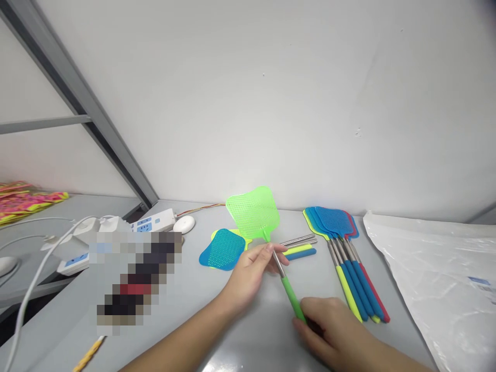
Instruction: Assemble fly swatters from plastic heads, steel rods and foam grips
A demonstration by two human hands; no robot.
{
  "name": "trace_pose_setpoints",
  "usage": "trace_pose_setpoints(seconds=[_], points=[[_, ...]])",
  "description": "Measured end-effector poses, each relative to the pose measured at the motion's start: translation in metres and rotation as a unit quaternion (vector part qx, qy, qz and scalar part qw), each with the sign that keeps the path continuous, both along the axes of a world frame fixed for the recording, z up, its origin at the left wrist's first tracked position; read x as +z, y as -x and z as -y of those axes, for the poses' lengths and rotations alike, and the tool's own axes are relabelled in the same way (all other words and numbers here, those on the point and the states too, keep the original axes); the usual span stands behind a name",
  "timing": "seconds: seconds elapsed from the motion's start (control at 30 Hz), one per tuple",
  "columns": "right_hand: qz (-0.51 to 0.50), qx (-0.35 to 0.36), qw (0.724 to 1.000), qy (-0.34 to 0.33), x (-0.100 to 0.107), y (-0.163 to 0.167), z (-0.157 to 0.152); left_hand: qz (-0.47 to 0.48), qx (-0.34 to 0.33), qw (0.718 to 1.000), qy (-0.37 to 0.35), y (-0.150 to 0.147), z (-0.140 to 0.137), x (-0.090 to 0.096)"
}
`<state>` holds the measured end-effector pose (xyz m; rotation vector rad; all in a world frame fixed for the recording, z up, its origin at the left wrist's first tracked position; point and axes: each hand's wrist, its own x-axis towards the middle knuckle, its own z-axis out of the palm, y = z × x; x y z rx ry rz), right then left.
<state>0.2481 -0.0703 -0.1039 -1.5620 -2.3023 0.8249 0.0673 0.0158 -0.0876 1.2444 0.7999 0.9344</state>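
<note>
A bright green fly swatter (256,213) slants between my two hands, its mesh head pointing up and away. My left hand (251,267) is closed on the metal shaft just below the head, thumb on top. Lower down, my right hand (335,326) grips the end of the green handle. Behind my left hand lie a blue swatter head (222,252) and a yellow one partly under it. Metal rods with yellow and blue grips (304,253) rest just beyond my left fingers; their left ends are hidden.
Several assembled swatters (336,223) lie stacked at right, handles toward me. Beyond them is a clear plastic bag (422,274). At left are a power strip (165,221), a round white device (184,223), white cables and a pixelated patch (143,279). A wall (271,103) rises behind.
</note>
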Motion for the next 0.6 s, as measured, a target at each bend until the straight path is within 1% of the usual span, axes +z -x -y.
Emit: trace_pose_setpoints(seconds=[0.07, 0.13, 0.37, 0.6], points=[[0.003, -0.001, 1.0, -0.004, -0.0018, 0.0, -0.0002, -0.01, 0.003, 1.0, -0.005, 0.0006, -0.0015, 0.0004], [-0.004, -0.009, 1.0, -0.01, -0.0026, -0.0013, -0.0007, 0.001, 0.004, 1.0, 0.006, 0.0022, -0.0033, 0.0009], [-0.037, -0.03, 0.999, -0.026, -0.0066, -0.0047, -0.0035, 0.065, -0.023, 0.994, 0.088, 0.0066, -0.0038, 0.0002], [-0.047, -0.027, 0.998, -0.017, -0.0064, -0.0052, -0.0043, 0.129, -0.012, 0.983, 0.131, 0.0069, -0.0052, -0.0047]])
